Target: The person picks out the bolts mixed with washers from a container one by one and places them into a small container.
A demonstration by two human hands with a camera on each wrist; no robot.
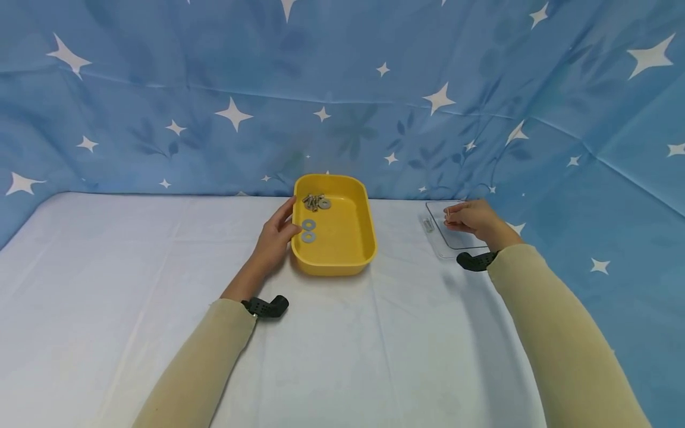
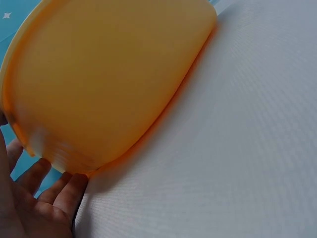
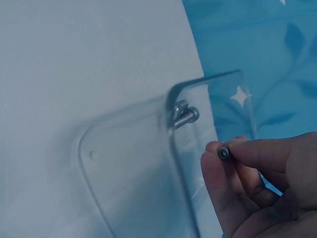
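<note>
A yellow tray [image 1: 345,238] sits near the table's back edge. My left hand [image 1: 274,238] holds its left side, thumb at the rim and fingers along the outer wall [image 2: 114,79]. Inside lie a small pile of bolts [image 1: 312,202] and several flat grey washers [image 1: 308,224]. To the right, my right hand [image 1: 477,221] is over a clear plastic box [image 1: 442,254]. Between thumb and fingers it pinches a socket-head bolt [image 3: 224,152], its hex recess facing the right wrist camera. Other bolts [image 3: 186,118] show through the box's clear wall.
A white cloth [image 1: 332,345] covers the table. Behind it and along the right hangs a blue curtain [image 1: 267,77] with white stars. The clear box stands close to that curtain at the table's right edge.
</note>
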